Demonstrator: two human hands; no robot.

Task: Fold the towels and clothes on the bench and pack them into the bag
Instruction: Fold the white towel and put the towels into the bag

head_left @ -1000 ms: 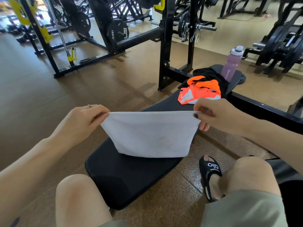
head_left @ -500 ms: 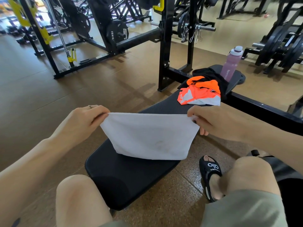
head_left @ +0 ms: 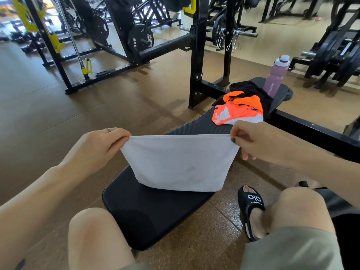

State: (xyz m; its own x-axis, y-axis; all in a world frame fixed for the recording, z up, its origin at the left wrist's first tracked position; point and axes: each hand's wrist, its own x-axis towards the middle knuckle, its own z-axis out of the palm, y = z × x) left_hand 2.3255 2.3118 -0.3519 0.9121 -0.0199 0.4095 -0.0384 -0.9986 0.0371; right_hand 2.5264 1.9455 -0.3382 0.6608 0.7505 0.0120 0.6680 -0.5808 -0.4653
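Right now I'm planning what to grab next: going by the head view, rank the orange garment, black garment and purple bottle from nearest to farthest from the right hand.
From the right hand:
1. Orange garment, just beyond it on the bench.
2. Black garment, behind the orange one.
3. Purple bottle, upright at the bench's far end.

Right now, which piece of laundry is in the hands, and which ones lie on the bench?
The white towel, pinched at its top corners by the left hand and right hand. The orange top and black garment lie crumpled on the bench.
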